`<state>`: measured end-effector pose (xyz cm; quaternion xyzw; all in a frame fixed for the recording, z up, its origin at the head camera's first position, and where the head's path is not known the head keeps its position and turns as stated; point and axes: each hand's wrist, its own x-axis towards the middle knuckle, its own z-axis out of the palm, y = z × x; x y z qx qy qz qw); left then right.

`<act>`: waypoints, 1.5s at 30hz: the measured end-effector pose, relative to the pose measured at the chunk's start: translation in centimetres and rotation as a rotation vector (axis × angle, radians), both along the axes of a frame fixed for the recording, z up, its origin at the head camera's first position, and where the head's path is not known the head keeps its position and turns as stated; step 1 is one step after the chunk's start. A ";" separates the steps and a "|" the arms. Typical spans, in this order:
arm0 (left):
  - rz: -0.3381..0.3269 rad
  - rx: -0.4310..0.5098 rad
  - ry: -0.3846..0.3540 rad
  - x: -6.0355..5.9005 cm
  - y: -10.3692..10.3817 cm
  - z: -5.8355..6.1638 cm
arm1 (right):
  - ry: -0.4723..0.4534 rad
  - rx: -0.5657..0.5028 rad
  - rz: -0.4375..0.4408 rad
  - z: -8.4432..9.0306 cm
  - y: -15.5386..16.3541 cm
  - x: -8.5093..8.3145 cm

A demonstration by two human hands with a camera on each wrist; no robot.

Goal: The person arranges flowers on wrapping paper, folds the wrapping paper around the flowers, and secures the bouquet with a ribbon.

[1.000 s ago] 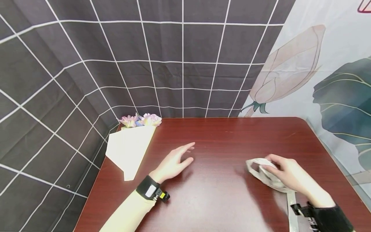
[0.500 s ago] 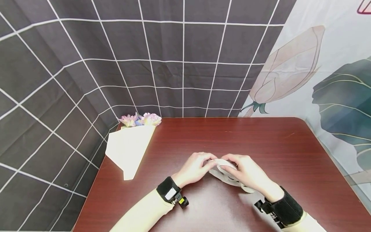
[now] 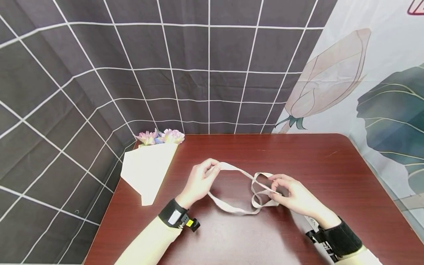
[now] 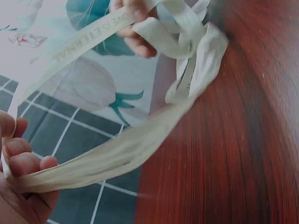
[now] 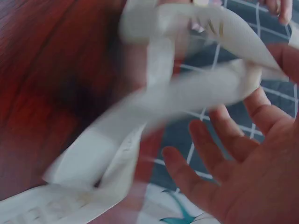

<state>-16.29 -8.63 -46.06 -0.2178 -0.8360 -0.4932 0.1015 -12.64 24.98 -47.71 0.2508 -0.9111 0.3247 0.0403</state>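
- Since half a second ago, the left hand (image 3: 198,180) has drawn away from the right hand (image 3: 296,195), opening the ribbon (image 4: 126,156) into loops.
- Red-brown worktop (image 3: 265,151) beneath.
- White wrap (image 3: 149,171) with flowers (image 3: 172,137), left side.
- Ribbon: cream, lettered, strung between the hands over the worktop.
- Hands: both pinching ribbon.
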 end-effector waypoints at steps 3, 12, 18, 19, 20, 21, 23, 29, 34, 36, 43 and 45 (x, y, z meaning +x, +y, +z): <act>0.019 -0.044 0.015 -0.2 -1.1 -0.2 | -0.037 0.010 0.004 -0.9 0.7 -0.1; 0.139 -0.312 -0.003 -0.5 -4.4 -0.5 | 0.077 0.197 -0.117 -2.6 2.8 -1.0; 0.106 -0.261 -0.017 0.0 -7.2 -1.2 | 0.093 0.296 -0.305 -3.1 5.0 -0.6; 0.087 -0.243 -0.009 0.1 -7.8 -1.3 | 0.097 0.309 -0.323 -3.2 5.4 -0.5; 0.067 -0.222 -0.002 0.2 -8.3 -1.3 | 0.101 0.324 -0.338 -3.3 5.7 -0.5; 0.049 -0.198 0.000 0.3 -8.9 -1.3 | 0.111 0.341 -0.352 -3.4 6.1 -0.4; 0.011 -0.156 0.003 0.5 -10.0 -1.4 | 0.126 0.373 -0.379 -3.4 6.8 -0.3; -0.080 -0.226 0.014 0.6 -13.3 -1.8 | 0.013 0.422 -0.466 -3.2 9.0 0.1; -0.086 -0.506 -0.010 1.1 -15.6 -1.2 | -0.132 0.460 -0.560 -2.3 10.6 0.5; -0.080 -0.625 -0.015 1.2 -16.1 -0.8 | -0.175 0.474 -0.587 -2.0 11.2 0.7; -0.018 -0.626 0.057 1.3 -14.7 -0.3 | -0.130 0.444 -0.527 -1.7 10.1 0.8; 0.022 -0.570 0.095 1.2 -12.9 -0.9 | -0.012 0.400 -0.451 -1.9 8.5 0.5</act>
